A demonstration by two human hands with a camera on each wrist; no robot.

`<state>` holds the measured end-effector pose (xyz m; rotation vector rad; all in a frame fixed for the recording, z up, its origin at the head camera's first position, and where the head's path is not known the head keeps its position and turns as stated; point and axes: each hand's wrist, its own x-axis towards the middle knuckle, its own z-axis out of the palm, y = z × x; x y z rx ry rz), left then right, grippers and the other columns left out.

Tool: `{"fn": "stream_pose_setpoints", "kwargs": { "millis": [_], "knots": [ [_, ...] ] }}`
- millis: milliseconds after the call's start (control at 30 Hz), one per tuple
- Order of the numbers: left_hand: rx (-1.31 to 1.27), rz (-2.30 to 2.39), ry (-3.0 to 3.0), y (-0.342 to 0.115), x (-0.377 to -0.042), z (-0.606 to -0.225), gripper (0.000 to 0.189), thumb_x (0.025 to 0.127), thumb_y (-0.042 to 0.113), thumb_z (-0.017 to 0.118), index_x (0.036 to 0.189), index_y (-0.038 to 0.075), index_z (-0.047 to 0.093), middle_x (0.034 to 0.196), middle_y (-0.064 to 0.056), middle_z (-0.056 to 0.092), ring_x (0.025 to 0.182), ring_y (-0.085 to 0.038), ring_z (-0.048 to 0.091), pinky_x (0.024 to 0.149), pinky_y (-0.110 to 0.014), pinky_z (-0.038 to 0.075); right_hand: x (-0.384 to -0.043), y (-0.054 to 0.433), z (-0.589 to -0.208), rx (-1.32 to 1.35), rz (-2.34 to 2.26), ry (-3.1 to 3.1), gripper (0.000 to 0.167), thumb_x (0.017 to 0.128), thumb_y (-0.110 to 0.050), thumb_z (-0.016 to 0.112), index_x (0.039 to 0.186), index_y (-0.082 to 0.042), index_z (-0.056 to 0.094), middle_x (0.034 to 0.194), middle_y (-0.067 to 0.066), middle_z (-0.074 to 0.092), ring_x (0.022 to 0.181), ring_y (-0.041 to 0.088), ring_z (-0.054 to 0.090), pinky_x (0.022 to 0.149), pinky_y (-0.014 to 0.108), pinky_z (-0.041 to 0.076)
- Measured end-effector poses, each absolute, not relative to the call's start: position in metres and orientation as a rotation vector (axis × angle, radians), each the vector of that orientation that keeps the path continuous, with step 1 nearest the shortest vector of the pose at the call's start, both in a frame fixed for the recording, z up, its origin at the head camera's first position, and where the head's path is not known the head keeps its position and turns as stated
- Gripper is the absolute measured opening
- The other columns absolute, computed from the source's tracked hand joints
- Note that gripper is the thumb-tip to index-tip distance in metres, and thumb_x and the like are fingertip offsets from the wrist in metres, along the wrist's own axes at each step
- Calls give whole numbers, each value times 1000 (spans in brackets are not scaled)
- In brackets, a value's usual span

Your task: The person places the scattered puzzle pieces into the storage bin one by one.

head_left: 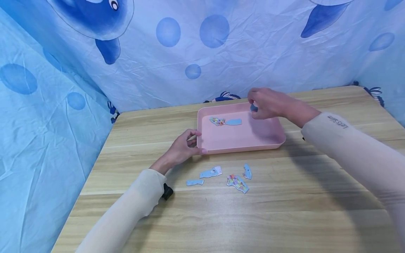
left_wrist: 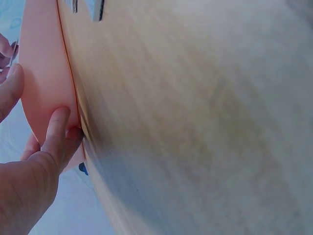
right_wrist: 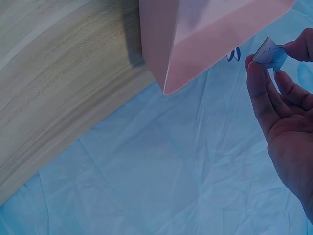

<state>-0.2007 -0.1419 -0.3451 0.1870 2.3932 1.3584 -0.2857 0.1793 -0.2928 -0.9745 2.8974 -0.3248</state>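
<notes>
A shallow pink tray stands on the wooden table. My left hand holds its near left corner, with fingers against the outer wall. Over the tray's far right part, my right hand pinches a small blue puzzle piece between thumb and fingers. Inside the tray lie a multicoloured puzzle piece and a plain blue piece, end to end. In front of the tray, several flat pieces lie on the table, among them a multicoloured one and a pale blue one.
The wooden table reaches back to a blue cloth printed with whales and bubbles, which hangs behind it and along its left. Two more small blue pieces, one narrow and one curved, lie near the tray's front.
</notes>
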Motion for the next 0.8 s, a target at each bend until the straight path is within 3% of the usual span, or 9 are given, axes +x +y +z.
{"fn": "stream_pose_setpoints", "kwargs": {
  "millis": [367,600,800],
  "knots": [
    [220,1395,2404,-147,-208,-361,64,78,15,81,131,11,46,148,-4,38,135,-25,41,108,-39,38,-297,166,-307,-1044,-324,2902,22,77,-12,62,94,2,59,100,14,56,80,27,51,71,36,47],
    [216,1384,2427,-146,-207,-360,62,78,16,81,129,13,47,147,-3,39,135,-24,42,107,-38,40,-298,158,-319,-1060,-247,2853,13,79,-12,63,84,0,59,93,12,53,68,25,50,62,34,44],
    [222,1402,2413,-146,-207,-361,62,78,13,81,129,10,46,146,-4,39,134,-25,43,107,-37,40,-300,152,-328,-954,-96,2802,24,86,-18,61,99,2,61,112,17,54,71,24,53,63,36,48]
  ]
}}
